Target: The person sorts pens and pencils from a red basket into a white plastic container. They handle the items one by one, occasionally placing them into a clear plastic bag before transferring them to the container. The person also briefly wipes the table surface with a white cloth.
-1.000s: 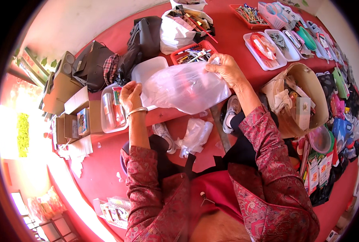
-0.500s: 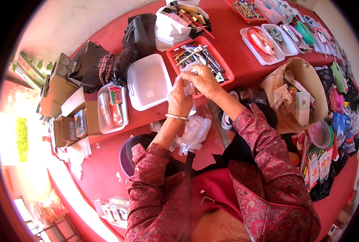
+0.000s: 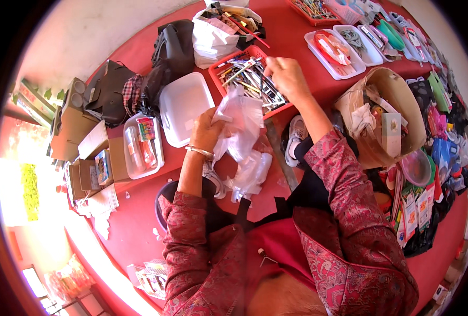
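Note:
My left hand (image 3: 207, 130) is closed on the edge of a clear plastic bag (image 3: 242, 120), which hangs crumpled to the hand's right. More clear plastic (image 3: 252, 175) bunches below it, above my lap. My right hand (image 3: 290, 79) is raised apart from the bag, over the right side of a red basket (image 3: 216, 79). Its fingers are curled together in a pinch; whether anything is between them is hidden. Many pens (image 3: 252, 79) lie jumbled in the basket, beyond the bag. A white plastic tray (image 3: 185, 108) sits left of the basket.
Left stand a smaller tray with packets (image 3: 143, 147), cardboard boxes (image 3: 81, 176) and dark bags (image 3: 176, 45). A white bag (image 3: 213, 39) is behind the basket. To the right are a large tan container (image 3: 344, 108) and white trays (image 3: 339, 73). A shoe (image 3: 297, 138) shows below the basket.
My hands were together at the bag; now they are apart. The right has moved up and right over the basket, while the left has moved left, and the bag hangs spread out.

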The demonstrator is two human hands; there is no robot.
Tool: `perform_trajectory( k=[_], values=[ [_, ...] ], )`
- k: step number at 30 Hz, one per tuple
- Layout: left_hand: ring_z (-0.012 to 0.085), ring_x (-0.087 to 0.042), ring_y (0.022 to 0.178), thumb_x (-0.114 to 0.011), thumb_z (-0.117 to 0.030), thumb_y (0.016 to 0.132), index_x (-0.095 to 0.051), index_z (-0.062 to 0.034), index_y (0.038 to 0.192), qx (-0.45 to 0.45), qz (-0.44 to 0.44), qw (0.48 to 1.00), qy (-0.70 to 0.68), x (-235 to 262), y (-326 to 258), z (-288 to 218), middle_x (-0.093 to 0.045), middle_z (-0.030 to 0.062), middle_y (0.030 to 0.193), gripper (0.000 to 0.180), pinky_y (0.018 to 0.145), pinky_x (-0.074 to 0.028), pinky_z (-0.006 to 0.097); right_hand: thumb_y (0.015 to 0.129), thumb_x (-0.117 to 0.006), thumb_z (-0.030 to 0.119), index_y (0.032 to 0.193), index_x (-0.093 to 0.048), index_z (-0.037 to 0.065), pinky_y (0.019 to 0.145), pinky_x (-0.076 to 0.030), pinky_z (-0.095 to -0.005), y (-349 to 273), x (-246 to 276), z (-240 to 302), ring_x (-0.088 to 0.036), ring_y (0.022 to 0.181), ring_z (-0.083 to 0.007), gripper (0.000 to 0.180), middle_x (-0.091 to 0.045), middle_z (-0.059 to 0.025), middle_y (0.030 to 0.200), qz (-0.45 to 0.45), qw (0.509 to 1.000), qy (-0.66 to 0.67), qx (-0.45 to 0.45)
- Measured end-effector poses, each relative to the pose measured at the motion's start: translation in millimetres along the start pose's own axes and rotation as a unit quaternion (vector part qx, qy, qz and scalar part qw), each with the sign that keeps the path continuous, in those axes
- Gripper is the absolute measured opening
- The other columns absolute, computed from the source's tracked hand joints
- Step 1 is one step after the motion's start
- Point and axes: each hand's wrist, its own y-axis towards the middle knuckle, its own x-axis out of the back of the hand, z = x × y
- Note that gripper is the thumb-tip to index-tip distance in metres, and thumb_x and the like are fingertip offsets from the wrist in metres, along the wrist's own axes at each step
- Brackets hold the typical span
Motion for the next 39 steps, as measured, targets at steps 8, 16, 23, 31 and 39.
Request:
perform_trajectory(
  k=[8, 16, 23, 31, 39],
  values=[
    [0.0142, -0.056, 0.063, -0.046, -0.013, 0.084, -0.051, 0.0039, 0.098, 0.051, 0.113, 0.977, -0.172, -1.0, -9.2, -25.9, -0.058, 0.0079, 0.076, 0.022, 0.055, -0.045, 0.023, 0.080, -0.057, 0.028, 0.108, -0.051, -0.002, 0.081, -0.038, -0.0233, -5.3, 5.2, 11.8, -0.050, 0.095, -0.0120, 0.041, -0.054, -0.0084, 0.102, 0.156, 0.955, 0.253, 0.019],
    [0.0092, -0.053, 0.064, -0.046, -0.021, 0.086, -0.052, 0.0004, 0.101, 0.072, 0.169, 0.979, -0.085, -4.9, -10.5, -12.9, -0.056, 0.0024, 0.080, 0.027, 0.055, -0.044, 0.023, 0.079, -0.057, 0.027, 0.083, -0.061, -0.001, 0.059, -0.042, -0.0214, -18.9, -18.6, 30.0, -0.052, 0.061, -0.0077, 0.028, -0.059, -0.0034, 0.069, 0.243, 0.963, 0.116, 0.003],
    [0.0034, -0.048, 0.061, -0.049, -0.017, 0.084, -0.057, -0.0012, 0.090, -0.009, 0.175, 0.972, 0.155, -0.3, -5.6, -7.1, -0.054, -0.0041, 0.069, 0.018, 0.052, -0.040, 0.020, 0.078, -0.055, 0.021, 0.068, -0.059, 0.003, 0.044, -0.035, -0.0181, -13.9, -17.4, 5.6, -0.044, 0.049, -0.0040, 0.020, -0.051, 0.0005, 0.055, 0.059, 0.992, 0.109, 0.002],
    [0.0139, -0.056, 0.073, -0.047, -0.021, 0.085, -0.053, 0.0008, 0.104, 0.097, 0.024, 0.990, -0.103, 25.8, -4.6, 17.8, -0.058, 0.0077, 0.085, 0.030, 0.066, -0.046, 0.026, 0.078, -0.054, 0.019, 0.072, -0.061, -0.001, 0.048, -0.042, -0.0195, -38.1, 34.4, 24.0, -0.053, 0.053, -0.0088, 0.022, -0.059, -0.0060, 0.063, 0.509, 0.852, 0.121, 0.012],
    [0.0265, -0.051, 0.099, -0.052, -0.026, 0.082, -0.034, -0.0008, 0.124, 0.046, 0.076, 0.936, -0.340, 10.7, -3.1, -6.3, -0.046, 0.0148, 0.118, 0.052, 0.084, -0.041, 0.036, 0.072, -0.058, 0.016, 0.079, -0.056, -0.001, 0.058, -0.044, -0.0274, -59.1, 3.1, -1.0, -0.057, 0.064, -0.0171, 0.018, -0.059, -0.0096, 0.071, 0.417, 0.897, -0.145, 0.022]
  ],
)
